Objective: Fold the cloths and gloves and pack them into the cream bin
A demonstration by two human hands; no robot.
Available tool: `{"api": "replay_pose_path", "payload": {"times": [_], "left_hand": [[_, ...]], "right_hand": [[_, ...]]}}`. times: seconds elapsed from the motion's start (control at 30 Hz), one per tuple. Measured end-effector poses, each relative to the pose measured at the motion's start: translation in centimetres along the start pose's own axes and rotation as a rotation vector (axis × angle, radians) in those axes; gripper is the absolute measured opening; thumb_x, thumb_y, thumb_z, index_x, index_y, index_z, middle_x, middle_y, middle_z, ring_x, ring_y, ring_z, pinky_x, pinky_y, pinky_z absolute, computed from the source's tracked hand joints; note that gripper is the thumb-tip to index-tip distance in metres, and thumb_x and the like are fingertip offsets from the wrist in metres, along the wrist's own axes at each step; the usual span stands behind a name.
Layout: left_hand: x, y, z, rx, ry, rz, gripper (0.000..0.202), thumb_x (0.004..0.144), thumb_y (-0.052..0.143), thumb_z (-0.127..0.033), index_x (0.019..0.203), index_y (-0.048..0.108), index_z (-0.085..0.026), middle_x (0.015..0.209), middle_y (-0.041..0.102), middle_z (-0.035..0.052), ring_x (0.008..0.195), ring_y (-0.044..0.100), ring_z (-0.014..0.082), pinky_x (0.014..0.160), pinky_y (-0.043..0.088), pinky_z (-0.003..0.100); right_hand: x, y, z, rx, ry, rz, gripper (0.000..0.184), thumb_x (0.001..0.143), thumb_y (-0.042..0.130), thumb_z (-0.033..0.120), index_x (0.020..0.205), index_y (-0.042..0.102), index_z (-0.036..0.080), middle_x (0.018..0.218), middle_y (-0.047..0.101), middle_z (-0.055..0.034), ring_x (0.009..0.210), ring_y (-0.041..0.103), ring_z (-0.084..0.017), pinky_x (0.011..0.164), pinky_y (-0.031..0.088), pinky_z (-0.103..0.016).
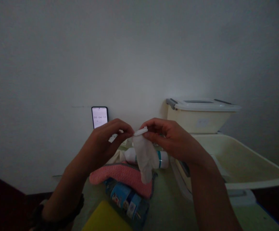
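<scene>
Both hands are raised in front of me and pinch the top edge of a small clear plastic bag, which hangs down between them. My left hand grips the left end of the bag's strip with closed fingers. My right hand pinches the right end of it. Under the bag lies a white bottle with a teal band on its side. A pink knitted cloth and a blue-labelled plastic bottle lie closer to me.
A phone showing a timer leans against the white wall. A cream plastic bin stands open at the right, with a lidded cream box behind it. A yellow sponge-like block lies at the bottom edge.
</scene>
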State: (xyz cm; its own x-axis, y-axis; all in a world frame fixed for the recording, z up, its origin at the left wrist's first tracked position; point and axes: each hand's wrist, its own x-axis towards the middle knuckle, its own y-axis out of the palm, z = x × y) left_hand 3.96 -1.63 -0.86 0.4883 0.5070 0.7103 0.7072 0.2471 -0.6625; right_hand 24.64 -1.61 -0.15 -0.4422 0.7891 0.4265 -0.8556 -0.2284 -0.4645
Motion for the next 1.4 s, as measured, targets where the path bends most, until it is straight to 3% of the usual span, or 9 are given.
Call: {"api": "replay_pose_path", "payload": {"times": [0.2,0.43,0.6,0.7,0.83,1.17,1.4], "left_hand": [[-0.28,0.37,0.2,0.04,-0.014,0.131,0.011,0.09,0.043,-0.008,0.092,0.052,-0.015,0.087,0.055,0.0003,0.077,0.052,0.0091,0.069,0.042,0.017],[-0.34,0.9,0.5,0.141,-0.022,0.157,0.014,0.094,0.036,-0.01,0.095,0.048,-0.017,0.09,0.052,0.0007,0.075,0.051,0.0097,0.067,0.041,0.02],[-0.53,0.69,0.58,0.152,-0.021,0.103,0.013,0.093,0.038,-0.011,0.094,0.051,-0.016,0.089,0.055,0.001,0.079,0.053,0.0101,0.07,0.042,0.021],[-0.58,0.43,0.62,0.152,-0.013,0.092,0.007,0.09,0.049,-0.015,0.095,0.053,-0.016,0.09,0.057,0.0006,0.079,0.054,0.0102,0.069,0.043,0.021],[-0.5,0.3,0.63,0.133,0.029,0.097,0.014,0.083,0.06,-0.014,0.096,0.055,-0.017,0.094,0.056,0.0012,0.078,0.055,0.0101,0.069,0.045,0.021],[-0.34,0.46,0.42,0.142,0.127,0.024,0.011,0.084,0.058,-0.011,0.093,0.064,-0.015,0.088,0.062,0.0026,0.078,0.06,0.0089,0.071,0.048,0.019],[-0.22,0.06,0.45,0.172,0.087,-0.052,0.008,0.083,0.058,-0.015,0.088,0.065,-0.016,0.085,0.065,0.0037,0.073,0.062,0.0109,0.066,0.05,0.021]], "right_hand": [[0.0,0.06,0.22,-0.115,0.011,0.001,0.014,0.082,0.056,0.011,0.093,0.065,0.015,0.079,0.064,0.001,0.07,0.056,-0.009,0.062,0.041,-0.02],[0.04,0.11,0.07,-0.169,0.056,0.022,0.013,0.083,0.056,0.012,0.09,0.066,0.015,0.08,0.065,-0.0001,0.072,0.057,-0.009,0.063,0.042,-0.021],[0.08,-0.03,0.09,-0.194,0.075,-0.001,0.013,0.082,0.056,0.012,0.089,0.066,0.015,0.078,0.065,0.0002,0.07,0.056,-0.01,0.061,0.041,-0.021],[0.03,-0.05,0.04,-0.158,0.071,-0.003,0.013,0.083,0.055,0.012,0.09,0.065,0.014,0.077,0.064,0.0003,0.07,0.057,-0.01,0.061,0.042,-0.02],[-0.03,-0.05,0.03,-0.147,0.07,-0.002,0.013,0.083,0.056,0.012,0.092,0.065,0.013,0.08,0.065,-0.0009,0.072,0.058,-0.01,0.063,0.043,-0.02],[0.0,0.1,0.17,-0.126,0.064,0.015,0.011,0.082,0.057,0.015,0.09,0.065,0.015,0.08,0.065,-0.001,0.072,0.058,-0.011,0.065,0.044,-0.022],[0.05,0.04,-0.18,-0.108,0.067,0.011,0.012,0.083,0.056,0.018,0.09,0.065,0.015,0.08,0.066,-0.0014,0.072,0.059,-0.012,0.064,0.045,-0.023]]}}
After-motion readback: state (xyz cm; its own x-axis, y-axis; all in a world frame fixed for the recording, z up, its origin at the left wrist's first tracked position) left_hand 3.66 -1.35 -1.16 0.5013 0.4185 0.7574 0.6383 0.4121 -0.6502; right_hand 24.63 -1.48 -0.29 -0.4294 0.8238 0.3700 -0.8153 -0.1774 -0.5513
